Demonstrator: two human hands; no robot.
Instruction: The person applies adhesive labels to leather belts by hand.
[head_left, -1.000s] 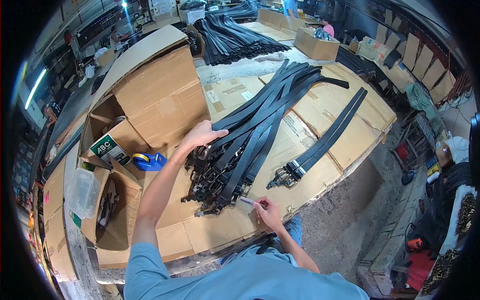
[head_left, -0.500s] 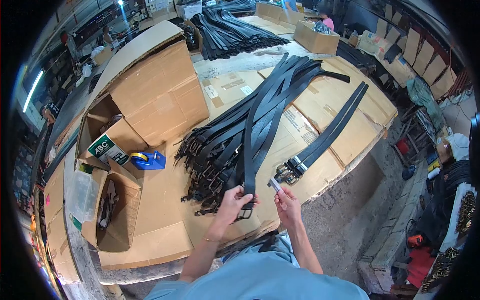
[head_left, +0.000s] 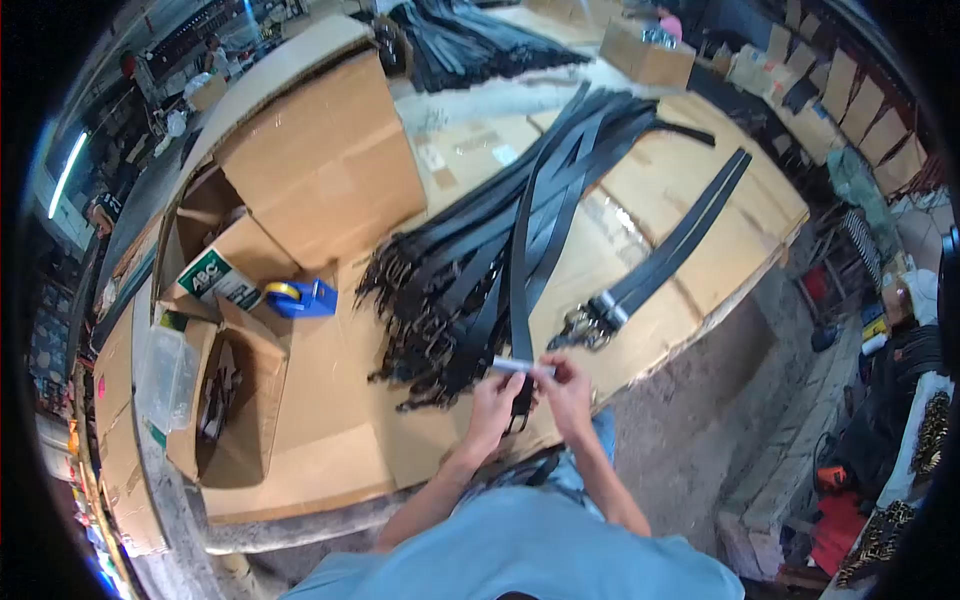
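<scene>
Near the table's front edge, my left hand (head_left: 493, 408) is closed on a black belt (head_left: 519, 290) close to its buckle (head_left: 517, 422). My right hand (head_left: 568, 393) pinches a narrow pale strip (head_left: 511, 365), which lies across the belt just above both hands. The left thumb comes up against the strip, and the fingertips behind the belt are hidden. Beyond my hands, a large pile of black belts (head_left: 455, 260) spreads with its buckles toward me. Right of the pile lie a pair of belts (head_left: 670, 262) with a pale band near their buckles.
Cardboard (head_left: 330, 440) covers the table. On the left stand a big cardboard box (head_left: 320, 160), a blue tape dispenser (head_left: 312, 299) and a small open box (head_left: 262, 400) with scraps. More belts (head_left: 470, 50) lie at the back, near a carton (head_left: 650, 62). A person (head_left: 103, 215) is far left.
My right hand has moved left, carrying the pale strip from beside the paired belts onto the belt in my left hand. The hands are now close together, and the view has shifted slightly.
</scene>
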